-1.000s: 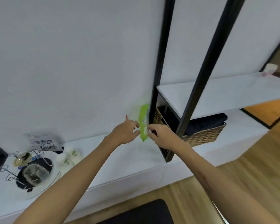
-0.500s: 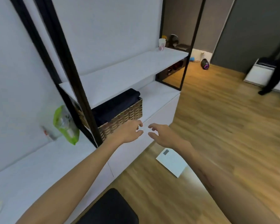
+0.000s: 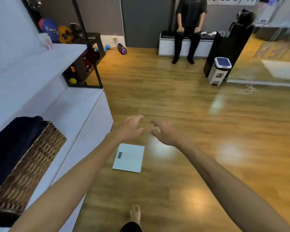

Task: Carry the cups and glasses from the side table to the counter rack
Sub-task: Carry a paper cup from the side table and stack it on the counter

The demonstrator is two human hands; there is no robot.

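Since a moment ago my view has swung from the shelf to the wooden floor (image 3: 191, 114); my left hand (image 3: 130, 129) and right hand (image 3: 166, 133) hover empty, fingers loosely spread, above the white square scale (image 3: 129, 158). One pale cup (image 3: 46, 41) stands on the white shelf (image 3: 40, 64).

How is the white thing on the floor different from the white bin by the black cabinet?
The bathroom scale is flat and lies low on the wooden floor; the pedal bin stands tall and upright. The scale has a small grey display at one edge; the bin has a dark blue panel on its lid. The scale lies just beyond both hands; the bin stands far across the room. Both are mostly white.
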